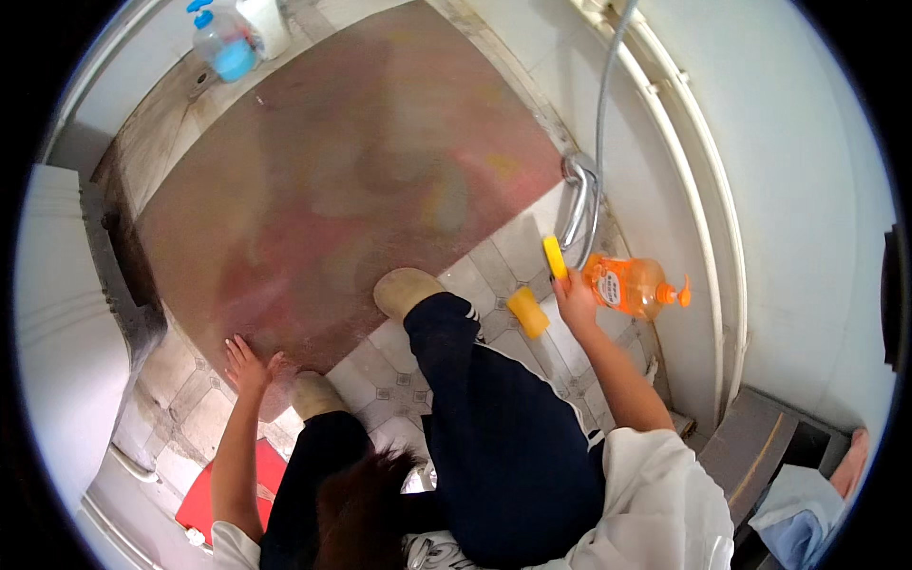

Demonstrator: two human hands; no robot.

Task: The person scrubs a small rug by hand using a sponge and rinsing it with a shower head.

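Observation:
A large brownish-red mat [361,152] lies over the tiled floor. My left hand [249,366] rests flat on its near left edge, fingers spread. Past the mat's right corner, my right hand [575,299] grips a narrow bright yellow block [554,256]; its exact kind does not show. Just beside that hand is a clear pump bottle of orange liquid [632,287], its nozzle pointing right. An hourglass-shaped yellow sponge [528,312] sits on the tiles to the hand's left. Near the yellow block lies a chrome shower head [575,204] with its hose.
My shoes [408,290] stand at the mat's near edge. A blue-topped pump bottle [228,52] and a white container [263,27] are at the far left. White pipes [698,180] run along the right wall. A red item [233,489] lies low left, a grey rack [760,442] low right.

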